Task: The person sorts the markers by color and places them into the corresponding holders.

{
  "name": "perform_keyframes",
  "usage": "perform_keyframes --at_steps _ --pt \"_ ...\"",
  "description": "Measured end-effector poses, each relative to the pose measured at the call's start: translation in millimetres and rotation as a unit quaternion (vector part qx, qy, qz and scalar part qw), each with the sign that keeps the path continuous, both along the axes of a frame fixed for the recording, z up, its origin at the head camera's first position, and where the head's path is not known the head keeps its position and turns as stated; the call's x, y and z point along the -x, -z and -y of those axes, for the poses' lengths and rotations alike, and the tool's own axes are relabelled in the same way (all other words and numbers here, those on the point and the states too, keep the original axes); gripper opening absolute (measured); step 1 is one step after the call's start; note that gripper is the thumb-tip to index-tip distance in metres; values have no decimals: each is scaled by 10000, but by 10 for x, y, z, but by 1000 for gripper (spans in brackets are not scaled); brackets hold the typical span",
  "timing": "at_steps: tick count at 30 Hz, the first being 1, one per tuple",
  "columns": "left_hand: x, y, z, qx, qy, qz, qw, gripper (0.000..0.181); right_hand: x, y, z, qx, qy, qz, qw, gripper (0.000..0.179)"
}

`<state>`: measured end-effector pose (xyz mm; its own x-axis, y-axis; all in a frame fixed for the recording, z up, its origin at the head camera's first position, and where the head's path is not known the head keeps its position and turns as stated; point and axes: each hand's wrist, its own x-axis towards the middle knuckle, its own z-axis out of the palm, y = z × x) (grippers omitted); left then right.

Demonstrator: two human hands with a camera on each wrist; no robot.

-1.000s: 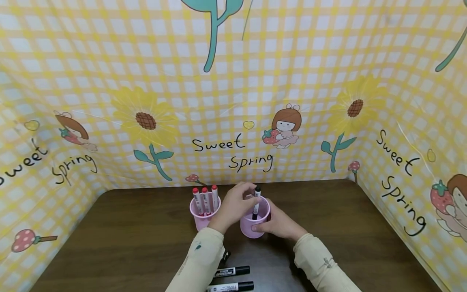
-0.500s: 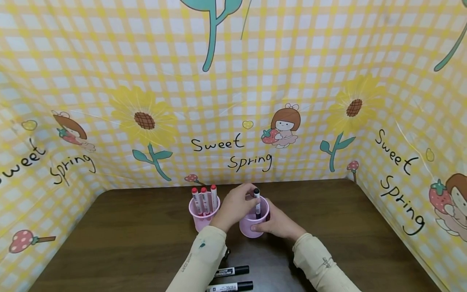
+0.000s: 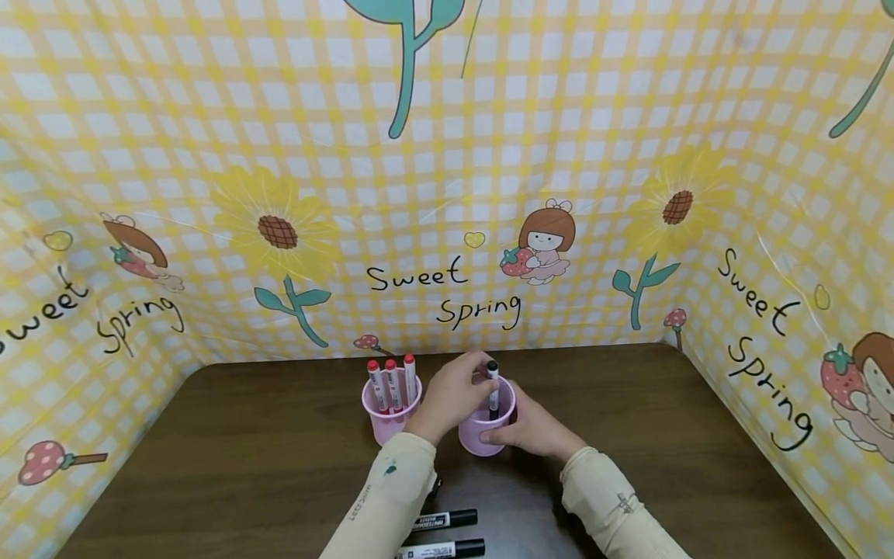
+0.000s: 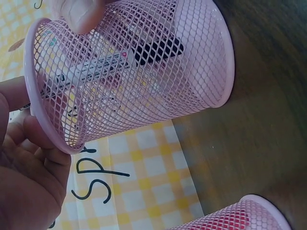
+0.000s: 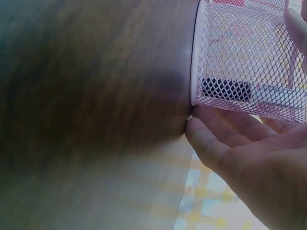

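Here, the person's left hand [image 3: 447, 392] is bent over the rim of a pink wire-mesh pen cup [image 3: 476, 441], pinching the upper end of a black-and-white whiteboard marker [image 3: 493, 397] between thumb and fingers. The marker stands nearly upright inside this cup, its top above the rim and its black lower end down towards the base; both wrist views show that end through the mesh, though whether it touches the floor of the cup cannot be told. The right hand [image 3: 536, 427] grips the same cup from its right side, thumb across the near wall and fingers around the far side. The cup stands upright on a dark wood-grain table [image 3: 244, 458].

Just left of the left hand, a second pink mesh cup [image 3: 389, 427] stands upright, holding three red-and-white markers [image 3: 393, 388] with their red tops above its rim. Nearer the person, two black-and-white markers [image 3: 447, 519] lie on the table one in front of the other, roughly parallel, their black ends pointing right and their other ends hidden by the left sleeve [image 3: 377, 497]. A small dark object [image 3: 436, 487] peeks out beside that sleeve, too covered to identify. The right sleeve [image 3: 608, 497] is the same pale cream. Around the table hangs a yellow-and-white checked cloth [image 3: 419, 194], printed with sunflowers, cartoon figures and the words "Sweet Spring".
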<state>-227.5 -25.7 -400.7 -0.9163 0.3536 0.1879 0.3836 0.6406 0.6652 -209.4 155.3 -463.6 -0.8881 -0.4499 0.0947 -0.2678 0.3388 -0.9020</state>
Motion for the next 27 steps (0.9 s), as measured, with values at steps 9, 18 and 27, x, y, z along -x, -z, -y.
perform_keyframes --at_steps 9,18,27 --pt "4 -11 -22 41 15 65 10000 30 5 7 -7 41 -89 -58 9999 86" --pt "1 -20 -38 133 -22 25 9999 32 7 3 -12 46 -108 -78 9999 86" --pt "-5 -34 -28 -48 -10 140 9999 34 2 0 -12 69 -106 -26 9999 86"
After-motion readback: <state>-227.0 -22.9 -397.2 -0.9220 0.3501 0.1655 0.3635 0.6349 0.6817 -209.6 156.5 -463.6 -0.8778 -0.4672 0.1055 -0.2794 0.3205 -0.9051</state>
